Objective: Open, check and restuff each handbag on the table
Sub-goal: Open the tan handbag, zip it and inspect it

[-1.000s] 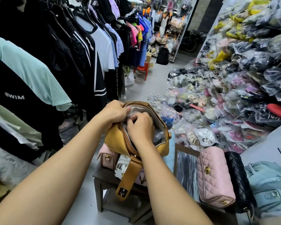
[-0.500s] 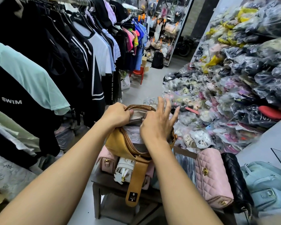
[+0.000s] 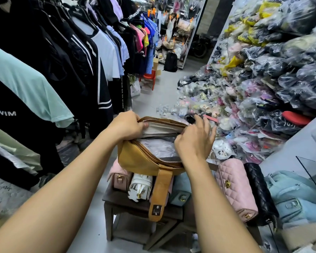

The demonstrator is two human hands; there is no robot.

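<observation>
Clothes rack (image 3: 44,70): we see dark and pale shirts hanging all down the left, from near to far.
Heap of wrapped goods (image 3: 272,79): it banks up along the right side.
Bench (image 3: 117,201): dark wood, near centre, carrying several bags.
Mustard handbag (image 3: 137,159): held above the bench, its zip open and clear plastic stuffing (image 3: 157,148) showing inside.
Pink quilted bag (image 3: 233,187): right of the bench, touching a black quilted bag (image 3: 259,190).
Small pink bag (image 3: 119,178) and white bag (image 3: 140,185): side by side on the bench, under the handbag.
Left hand (image 3: 128,126): grips the far rim at its left end.
Right hand (image 3: 194,141): at the right end of the opening, outer fingers fanned; we cannot tell whether thumb and forefinger pinch the rim.
Strap (image 3: 160,190): hangs over the near edge of the bench, with a metal clasp (image 3: 156,209) at its tip.
</observation>
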